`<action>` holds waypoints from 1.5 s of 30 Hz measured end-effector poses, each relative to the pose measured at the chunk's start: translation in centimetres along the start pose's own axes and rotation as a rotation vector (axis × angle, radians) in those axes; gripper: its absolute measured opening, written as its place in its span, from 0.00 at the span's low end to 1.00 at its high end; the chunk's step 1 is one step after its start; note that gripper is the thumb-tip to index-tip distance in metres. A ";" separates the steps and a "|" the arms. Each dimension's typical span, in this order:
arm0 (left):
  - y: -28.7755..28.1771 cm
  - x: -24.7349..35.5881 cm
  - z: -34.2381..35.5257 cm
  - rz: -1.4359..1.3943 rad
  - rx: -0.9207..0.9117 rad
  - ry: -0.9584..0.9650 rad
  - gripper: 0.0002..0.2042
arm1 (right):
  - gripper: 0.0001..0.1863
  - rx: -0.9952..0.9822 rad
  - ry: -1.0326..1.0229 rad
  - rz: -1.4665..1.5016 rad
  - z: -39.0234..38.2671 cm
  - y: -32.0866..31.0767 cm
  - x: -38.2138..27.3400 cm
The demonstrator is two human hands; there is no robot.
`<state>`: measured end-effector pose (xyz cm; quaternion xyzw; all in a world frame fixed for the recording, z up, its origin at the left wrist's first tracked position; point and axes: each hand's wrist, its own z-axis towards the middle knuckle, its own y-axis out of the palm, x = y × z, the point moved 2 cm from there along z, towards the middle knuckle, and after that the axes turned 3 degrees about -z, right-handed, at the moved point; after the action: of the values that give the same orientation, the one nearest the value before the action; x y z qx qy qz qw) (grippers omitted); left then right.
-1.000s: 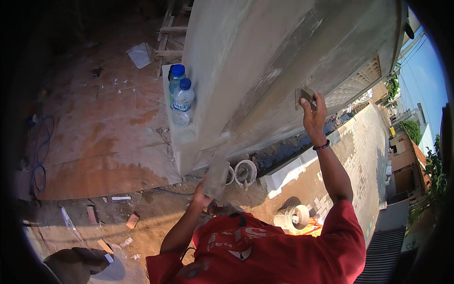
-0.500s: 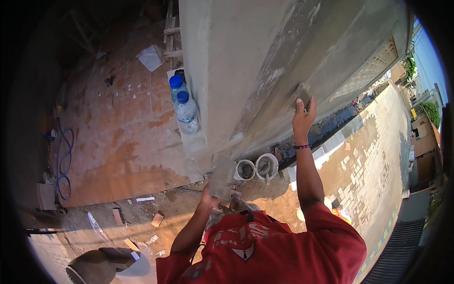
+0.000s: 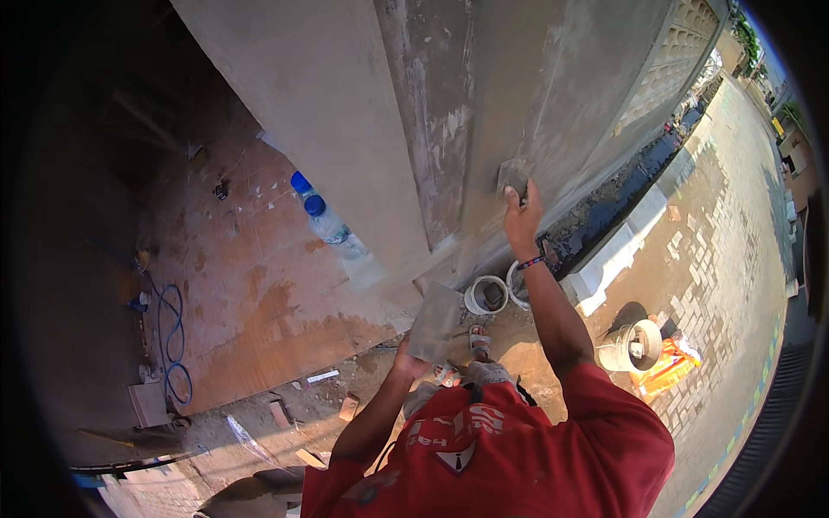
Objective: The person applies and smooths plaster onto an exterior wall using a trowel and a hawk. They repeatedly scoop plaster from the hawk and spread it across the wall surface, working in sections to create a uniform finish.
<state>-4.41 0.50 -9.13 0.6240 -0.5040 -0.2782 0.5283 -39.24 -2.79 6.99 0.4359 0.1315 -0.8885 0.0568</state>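
My right hand (image 3: 523,223) reaches out ahead, fingers closed round a small, flat grey piece (image 3: 511,175). That piece lies against the grey plastered wall (image 3: 570,129), right of a darker, patchy vertical strip (image 3: 436,121). Its exact kind is not clear. Lower and to the left, my left hand (image 3: 413,361) grips the bottom end of a flat rectangular grey board (image 3: 436,321). The board is tilted up, apart from the wall, and its face looks smeared. Most of my left fingers are hidden behind it.
Two blue-capped bottles (image 3: 326,223) stand by the wall's corner. A white bucket (image 3: 486,295) and another partly hidden by my right arm sit at the wall's foot. A dark gutter (image 3: 604,207) runs alongside. Right are a pale bucket (image 3: 629,347) and orange bag (image 3: 669,367); left, a blue hose (image 3: 171,337).
The view has turned, so the bottles and wall edge lean differently and the pale bucket shows more. My right hand with the grey piece is closer to the dark strip. Both hands keep their hold.
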 end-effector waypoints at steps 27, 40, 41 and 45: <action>12.7 -2.2 5.6 -0.255 -0.143 0.024 0.18 | 0.06 -0.344 1.029 0.489 -8.6 -17.5 4.1; 21.7 -1.3 10.4 -0.039 -0.336 0.000 0.24 | 0.12 -0.420 0.615 0.713 0.6 -19.3 -5.3; 22.7 -1.1 10.6 -0.029 -0.331 0.024 0.25 | 0.13 -0.418 0.531 0.686 1.4 -19.2 -6.7; 25.5 0.3 11.4 -0.036 -0.458 0.029 0.27 | 0.20 -0.419 0.246 0.336 3.5 -20.4 -11.4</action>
<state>-22.88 -2.45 11.58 0.5008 -0.4088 -0.3855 0.6584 -39.29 15.60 21.77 0.5346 0.2441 -0.7607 0.2755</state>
